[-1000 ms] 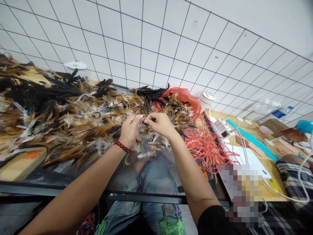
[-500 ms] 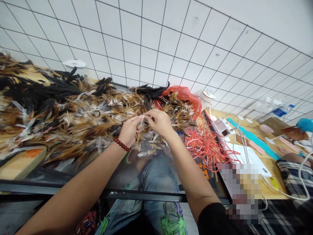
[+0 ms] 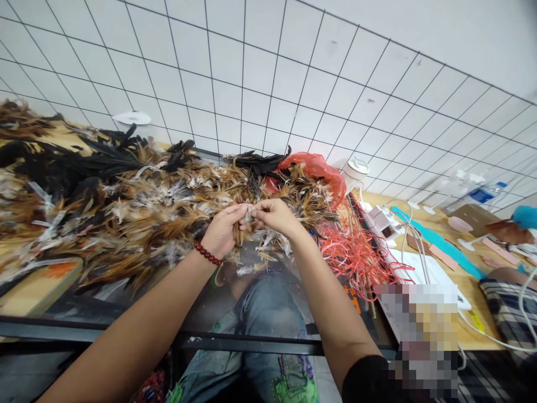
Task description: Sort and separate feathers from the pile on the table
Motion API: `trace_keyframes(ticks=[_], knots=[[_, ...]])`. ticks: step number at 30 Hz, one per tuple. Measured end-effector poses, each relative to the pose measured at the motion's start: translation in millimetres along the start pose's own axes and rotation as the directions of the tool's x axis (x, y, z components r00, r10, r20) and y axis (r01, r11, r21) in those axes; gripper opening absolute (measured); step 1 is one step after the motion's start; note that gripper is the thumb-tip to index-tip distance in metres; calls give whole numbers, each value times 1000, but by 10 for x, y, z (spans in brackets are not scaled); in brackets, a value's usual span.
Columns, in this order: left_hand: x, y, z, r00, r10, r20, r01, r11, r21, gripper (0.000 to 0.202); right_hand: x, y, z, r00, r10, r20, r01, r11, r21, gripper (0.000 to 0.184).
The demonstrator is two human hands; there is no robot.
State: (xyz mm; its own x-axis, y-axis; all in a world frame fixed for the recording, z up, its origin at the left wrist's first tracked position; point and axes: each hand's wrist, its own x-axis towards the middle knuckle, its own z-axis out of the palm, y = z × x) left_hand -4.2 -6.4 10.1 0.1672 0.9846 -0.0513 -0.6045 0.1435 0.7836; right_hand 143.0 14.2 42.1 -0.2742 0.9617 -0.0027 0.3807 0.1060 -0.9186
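Note:
My left hand (image 3: 224, 229), with a red bead bracelet at the wrist, and my right hand (image 3: 274, 215) meet fingertip to fingertip over a big heap of brown, black and white feathers (image 3: 126, 207). Both hands are closed in a pinch on a small bunch of brown feathers (image 3: 247, 215) held between them. What else the fingertips hold is too small to make out. The hands hover above a glass tabletop (image 3: 126, 302), through which my jeans show.
A tangle of red bands (image 3: 356, 257) lies right of the hands, with a red plastic bag (image 3: 319, 168) behind. Further right are a white device with cables (image 3: 380, 221), a teal strip (image 3: 440, 246) and a wooden bench. A tiled wall stands behind. Another person's plaid sleeve (image 3: 503, 302) shows far right.
Both hands stayed pinched together and shifted slightly lower and right in view, fingers working the small bunch. The feather heap has not moved.

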Motion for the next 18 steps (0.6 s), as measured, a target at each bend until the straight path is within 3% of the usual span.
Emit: trace_keyframes(ticks=[3,7,12,15,18], knots=[[8,5,-12,993,-71,95,73,997,-24,23,-7,-12,-70,999,-36,-5,36,999,39,8],[26,6,-25,986,-79,147,78,997,13,11,-14,-32,-130,994,-108,-34,111,988,106,8],[24,-7,-17,985,49,168,-88,968,234,20,-19,-24,-133,978,-189,-92,197,977,84,12],[15,-48,-6,976,112,186,-187,867,462,23,-30,-19,-125,975,-220,-36,222,970,96,17],[14,-114,-14,971,93,220,-205,799,565,23,-46,-22,-136,976,-215,46,206,967,149,25]])
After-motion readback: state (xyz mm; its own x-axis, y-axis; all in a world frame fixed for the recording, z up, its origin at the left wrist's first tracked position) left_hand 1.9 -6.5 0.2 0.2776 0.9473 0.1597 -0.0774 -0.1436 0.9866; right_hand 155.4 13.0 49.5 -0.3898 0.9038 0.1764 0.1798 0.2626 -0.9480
